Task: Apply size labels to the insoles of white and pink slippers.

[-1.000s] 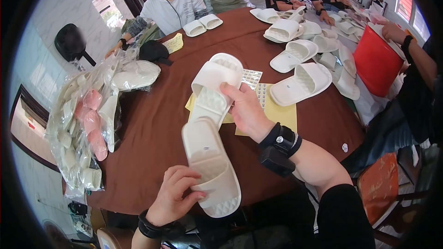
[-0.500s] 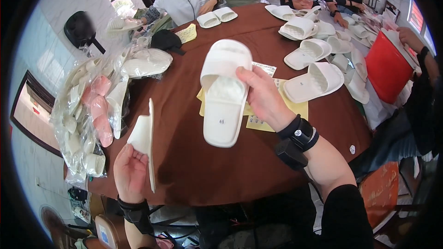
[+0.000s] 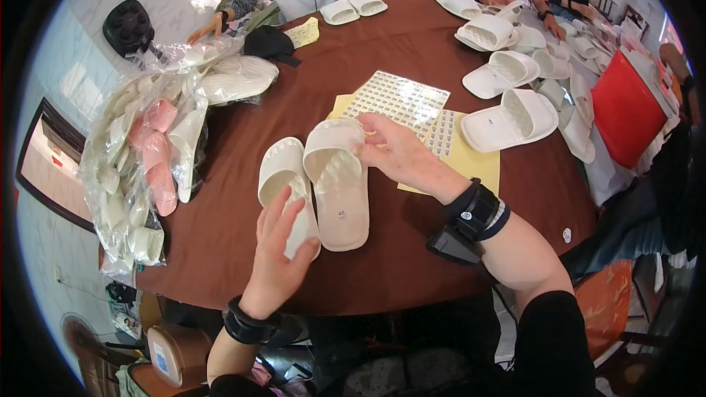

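Two white slide slippers lie side by side, soles down, on the round brown table point(image 3: 220, 250). My left hand point(image 3: 278, 250) rests flat with spread fingers over the heel end of the left slipper point(image 3: 283, 176). My right hand point(image 3: 393, 151) pinches the strap edge of the right slipper point(image 3: 340, 184), which is slightly pinker. Both wrists carry black bands. Behind the right hand lie sheets of small stickers point(image 3: 401, 99) on yellow paper point(image 3: 471, 165).
A heap of clear bags point(image 3: 143, 154) with white and pink slippers fills the table's left. More white slippers point(image 3: 511, 121) lie right and far. A red box point(image 3: 625, 110) stands at the right. Other people sit at the far edge. An orange chair point(image 3: 607, 301) is at the lower right.
My left hand has brought its slipper up from the table's left edge and laid it flat beside the other. My right hand has lowered its slipper onto the table.
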`<state>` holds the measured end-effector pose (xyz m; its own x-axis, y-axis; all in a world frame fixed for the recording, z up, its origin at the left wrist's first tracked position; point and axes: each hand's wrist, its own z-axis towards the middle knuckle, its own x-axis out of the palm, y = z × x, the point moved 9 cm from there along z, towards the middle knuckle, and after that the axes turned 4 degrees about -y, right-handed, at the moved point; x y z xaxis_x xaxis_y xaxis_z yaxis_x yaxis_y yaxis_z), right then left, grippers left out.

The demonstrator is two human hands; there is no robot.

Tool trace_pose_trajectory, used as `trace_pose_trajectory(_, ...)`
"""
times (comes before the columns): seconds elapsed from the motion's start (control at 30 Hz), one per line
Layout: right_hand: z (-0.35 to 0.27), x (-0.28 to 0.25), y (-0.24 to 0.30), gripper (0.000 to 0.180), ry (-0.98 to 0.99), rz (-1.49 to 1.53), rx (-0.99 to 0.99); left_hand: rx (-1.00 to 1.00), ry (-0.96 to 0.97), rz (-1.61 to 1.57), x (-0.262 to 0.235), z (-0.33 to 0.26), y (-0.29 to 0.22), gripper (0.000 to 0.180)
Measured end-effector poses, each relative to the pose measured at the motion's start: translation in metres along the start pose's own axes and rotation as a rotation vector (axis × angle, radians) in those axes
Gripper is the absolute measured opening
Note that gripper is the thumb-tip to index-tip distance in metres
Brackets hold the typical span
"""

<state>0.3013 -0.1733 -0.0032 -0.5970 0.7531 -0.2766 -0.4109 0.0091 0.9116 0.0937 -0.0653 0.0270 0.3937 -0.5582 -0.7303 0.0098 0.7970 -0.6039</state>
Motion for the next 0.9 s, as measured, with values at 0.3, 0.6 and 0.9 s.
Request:
trace_pose_trajectory(0.3, 0.001, -0.041, 0.043, 0.024, -0.148, -0.021, -0.151, 0.270, 0.194, 0.299, 0.036, -0.004, -0.001, 0.057)
trace_pose_trajectory(0.6, 0.001, -0.073, 0.071, 0.018, 0.007, 0.006, -0.163, 0.304, 0.283, 0.158, 0.030, 0.014, 0.023, 0.056)
trace_pose_trajectory(0.9, -0.035, -0.066, 0.007, 0.010, 0.280, -0.423, -0.023, 0.303, 0.309, 0.048, 0.025, 0.019, 0.033, 0.051)
